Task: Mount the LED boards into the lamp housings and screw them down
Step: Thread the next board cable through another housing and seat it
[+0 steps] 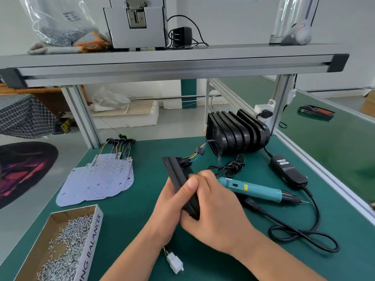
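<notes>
Both hands hold one black lamp housing point(178, 175) edge-on above the green table, its coloured wires point(197, 155) trailing from its far end. My left hand point(172, 203) grips it from the left, thumb on its upper edge. My right hand point(215, 207) wraps it from the right. A fan of white LED boards point(97, 179) with wire leads lies to the left. A row of black housings point(237, 130) stands at the back. The teal electric screwdriver point(259, 189) lies just right of my hands. A cardboard box of screws point(67, 246) sits at the front left.
The screwdriver's black power adapter point(288, 171) and looped cable point(304, 234) lie on the right. A white connector point(175, 262) lies under my left forearm. An aluminium shelf point(172, 63) spans overhead, with frame posts point(281, 102) at the table's back corners.
</notes>
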Available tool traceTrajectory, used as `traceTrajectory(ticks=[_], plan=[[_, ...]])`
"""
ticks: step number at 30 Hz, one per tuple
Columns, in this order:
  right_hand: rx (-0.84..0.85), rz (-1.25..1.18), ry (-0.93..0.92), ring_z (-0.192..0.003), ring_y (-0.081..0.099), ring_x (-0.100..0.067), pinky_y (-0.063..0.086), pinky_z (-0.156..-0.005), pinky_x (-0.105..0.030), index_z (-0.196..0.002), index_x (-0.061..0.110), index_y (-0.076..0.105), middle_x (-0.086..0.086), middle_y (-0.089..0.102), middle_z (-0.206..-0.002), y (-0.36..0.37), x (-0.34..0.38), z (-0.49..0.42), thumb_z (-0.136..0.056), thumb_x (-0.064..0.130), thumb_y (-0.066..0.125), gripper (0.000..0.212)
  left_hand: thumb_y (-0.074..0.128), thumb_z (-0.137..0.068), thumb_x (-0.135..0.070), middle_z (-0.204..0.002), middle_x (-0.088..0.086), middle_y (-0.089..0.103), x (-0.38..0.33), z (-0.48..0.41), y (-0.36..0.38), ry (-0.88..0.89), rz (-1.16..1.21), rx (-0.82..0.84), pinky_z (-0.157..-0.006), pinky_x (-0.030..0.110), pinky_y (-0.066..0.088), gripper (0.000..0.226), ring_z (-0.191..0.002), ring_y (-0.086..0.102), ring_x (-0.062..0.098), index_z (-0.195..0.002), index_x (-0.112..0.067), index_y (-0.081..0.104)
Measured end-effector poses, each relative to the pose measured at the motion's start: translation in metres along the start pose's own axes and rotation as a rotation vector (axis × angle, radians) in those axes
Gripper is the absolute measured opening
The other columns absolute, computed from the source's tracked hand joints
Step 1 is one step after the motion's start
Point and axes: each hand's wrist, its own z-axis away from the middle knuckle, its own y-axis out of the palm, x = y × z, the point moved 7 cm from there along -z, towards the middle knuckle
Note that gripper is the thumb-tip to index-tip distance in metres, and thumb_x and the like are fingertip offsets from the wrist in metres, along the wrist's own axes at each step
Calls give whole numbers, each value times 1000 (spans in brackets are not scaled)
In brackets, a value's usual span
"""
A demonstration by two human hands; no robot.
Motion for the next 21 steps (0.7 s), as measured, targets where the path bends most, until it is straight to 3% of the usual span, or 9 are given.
traceTrajectory(ticks=[3,5,8,10,13,15,17,19,21], plan=[[190,-200,-43,-110,56,-5,49,-91,-23,-144,27,49,14,47,-127,0,-7,-3,-89,65,68,69,88,-76,-64,-112,20,72,3,0,-5,-85,150,-40,-94,46,59,78,-109,71,32,-120,-2,70],[193,-366,-49,-123,56,-8,48,-102,-32,-147,22,54,13,53,-133,-9,-15,-4,-99,62,62,63,90,-70,-63,-111,22,72,4,0,-11,-164,213,-58,-92,46,60,79,-103,71,33,-117,-1,75],[-229,-198,-21,-131,52,-19,43,-111,-38,-140,9,63,2,57,-137,-41,-32,-8,-104,31,66,42,84,-68,-58,-115,18,77,3,3,-16,-266,222,-23,-78,39,63,66,-95,75,29,-114,-10,82],[-373,-45,41,-139,45,-26,34,-120,-39,-145,5,57,-5,52,-145,-55,-44,-12,-102,18,67,46,81,-65,-57,-118,19,78,3,6,-17,-312,184,10,-76,38,63,67,-95,77,30,-113,-10,83],[-264,63,51,-139,47,-27,33,-122,-48,-143,9,59,-3,55,-145,-53,-62,-19,-102,8,66,42,83,-57,-56,-108,21,77,4,8,-21,-360,142,37,-74,37,60,70,-86,74,31,-107,-6,84],[-145,78,21,-117,58,-28,44,-109,-54,-124,10,70,-1,66,-122,-42,-67,-19,-101,2,66,25,82,-57,-55,-105,21,78,3,10,-20,-378,146,63,-70,35,61,67,-82,75,30,-103,-7,85],[-51,18,13,-108,58,-26,48,-99,-51,-114,11,72,1,66,-111,-34,-66,-18,-100,2,67,18,81,-58,-54,-107,22,78,0,11,-22,-365,179,71,-70,36,63,67,-84,76,29,-105,-6,85],[8,-1,-36,-112,58,-22,40,-111,-50,-110,14,70,4,65,-111,-31,-64,-20,-98,3,70,16,80,-60,-53,-112,23,78,-5,11,-21,-347,202,75,-74,39,64,69,-89,76,31,-110,-6,83],[77,-46,-36,-107,57,-14,31,-120,-39,-107,17,66,12,63,-105,-28,-67,-20,-102,11,67,8,79,-64,-52,-124,28,74,-5,11,-21,-351,207,57,-90,47,61,75,-102,73,38,-120,-3,79]])
